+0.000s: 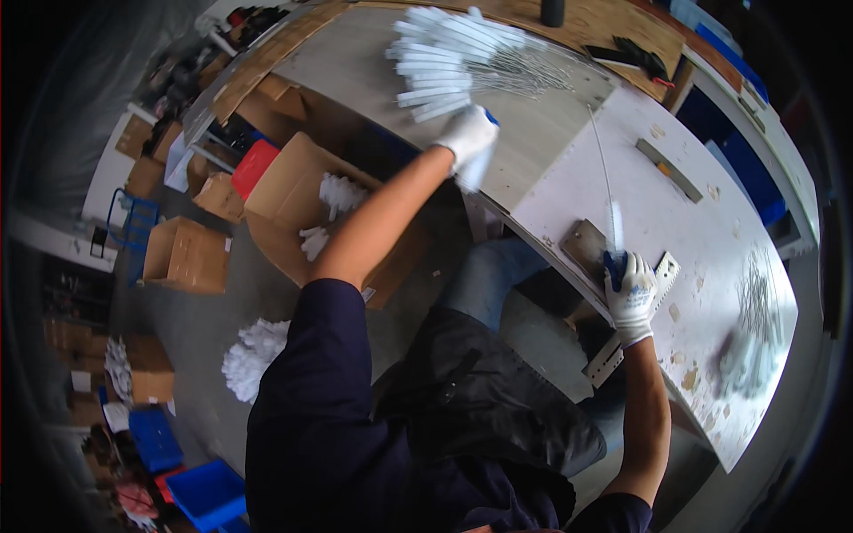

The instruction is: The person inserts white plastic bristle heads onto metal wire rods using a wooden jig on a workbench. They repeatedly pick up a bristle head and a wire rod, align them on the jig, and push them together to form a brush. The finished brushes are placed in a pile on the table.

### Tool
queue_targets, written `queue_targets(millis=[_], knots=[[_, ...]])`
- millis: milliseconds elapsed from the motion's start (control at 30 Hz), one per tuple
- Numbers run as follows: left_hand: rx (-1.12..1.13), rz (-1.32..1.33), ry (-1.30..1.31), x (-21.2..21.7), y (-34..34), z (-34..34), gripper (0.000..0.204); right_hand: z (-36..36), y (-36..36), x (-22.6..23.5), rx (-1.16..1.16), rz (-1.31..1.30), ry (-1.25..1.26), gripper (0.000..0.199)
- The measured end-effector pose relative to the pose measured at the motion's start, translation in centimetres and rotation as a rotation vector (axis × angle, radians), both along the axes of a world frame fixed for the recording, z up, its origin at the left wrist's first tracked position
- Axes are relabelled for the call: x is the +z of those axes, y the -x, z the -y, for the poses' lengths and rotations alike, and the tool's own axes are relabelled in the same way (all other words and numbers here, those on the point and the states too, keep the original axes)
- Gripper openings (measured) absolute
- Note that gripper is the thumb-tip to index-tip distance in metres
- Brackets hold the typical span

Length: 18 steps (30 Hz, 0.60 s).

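Note:
My right hand [633, 289], in a white glove with blue-coated fingers, is closed at the right half of the table. From its fingers rises a narrow white strip [615, 224] whose long thin wire tail points away from me. Beside that hand lie a dark metal plate [584, 245] and a perforated light metal bar [665, 271]. At the table's near left edge, my left hand [466, 138], gloved alike, closes around a pale whitish strip [477, 171]; motion blurs it. Just beyond it spreads a pile of white strips [434, 67] with thin wires.
Another wire-tailed bundle [748, 355] lies at the table's right end. A metal block [668, 170] sits mid-table, black-handled tools [641, 60] farther back. Left of my legs stands an open carton [286, 191] with white pieces inside. A white heap [253, 357] and blue bins [206, 495] are on the floor.

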<state>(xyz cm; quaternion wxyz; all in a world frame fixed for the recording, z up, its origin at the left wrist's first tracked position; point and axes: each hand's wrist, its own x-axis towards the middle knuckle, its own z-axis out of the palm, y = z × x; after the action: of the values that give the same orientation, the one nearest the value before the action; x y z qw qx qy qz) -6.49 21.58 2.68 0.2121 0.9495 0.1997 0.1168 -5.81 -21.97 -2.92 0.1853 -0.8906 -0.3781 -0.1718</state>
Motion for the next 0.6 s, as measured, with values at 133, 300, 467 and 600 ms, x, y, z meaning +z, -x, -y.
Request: queue_targets(millis=[133,300,467,600], knots=[[-0.118,0.234,0.983,-3.1,1.0,8.7,0.011,-0.4,0.2,1.4,0.006,-0.042,-0.096,0.033],[-0.068,0.306,1.177,-2.8,-1.2,18.9,0.012,-0.5,0.3,2.4,-0.125,-0.149,-0.356,0.018],[-0.022,0.343,1.178,-6.6,-2.7,20.3,0.014,1.7,-0.4,1.3,-0.367,-0.276,-0.563,0.02],[-0.038,0.366,1.23,-6.0,-2.2,19.6,0.016,8.6,-0.8,1.7,-0.463,-0.203,-0.622,0.023]])
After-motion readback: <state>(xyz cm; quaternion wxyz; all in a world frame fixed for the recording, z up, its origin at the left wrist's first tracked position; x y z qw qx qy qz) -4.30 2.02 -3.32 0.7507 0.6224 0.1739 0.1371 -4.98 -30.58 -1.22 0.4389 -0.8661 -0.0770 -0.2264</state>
